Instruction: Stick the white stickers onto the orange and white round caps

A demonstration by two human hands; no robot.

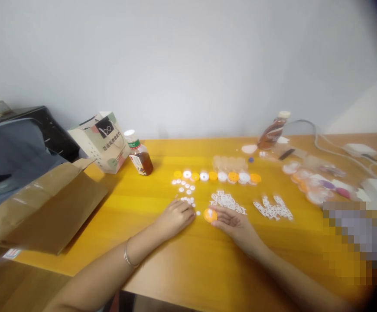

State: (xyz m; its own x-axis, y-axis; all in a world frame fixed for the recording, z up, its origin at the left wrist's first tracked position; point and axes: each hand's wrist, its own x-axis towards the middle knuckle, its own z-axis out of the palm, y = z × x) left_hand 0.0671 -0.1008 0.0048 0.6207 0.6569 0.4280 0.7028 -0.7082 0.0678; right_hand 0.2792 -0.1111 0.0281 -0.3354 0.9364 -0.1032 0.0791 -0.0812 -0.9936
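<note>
My right hand (pixel 234 226) pinches an orange round disc (pixel 210 216) by its edge; a small white piece shows at the disc's middle. Just left of it, my left hand (pixel 177 219) rests low on the table with curled fingers beside a scatter of small white round pieces (pixel 188 190). Its fingertips point down, and whatever they grip is hidden. Behind my right hand lies a pile of flat white cut-out pieces (pixel 225 201), and a second white pile (pixel 274 208) lies to the right. Farther back runs a row of orange and white discs (pixel 222 177).
Clear plastic cups (pixel 230 163) stand behind the row. A honey-coloured jar (pixel 140 158), a paper bag (pixel 102 141) and an open cardboard box (pixel 52 212) are on the left. At the right are a brown drink bottle (pixel 273 132), cables (pixel 316 134) and wrapped discs (pixel 315 190).
</note>
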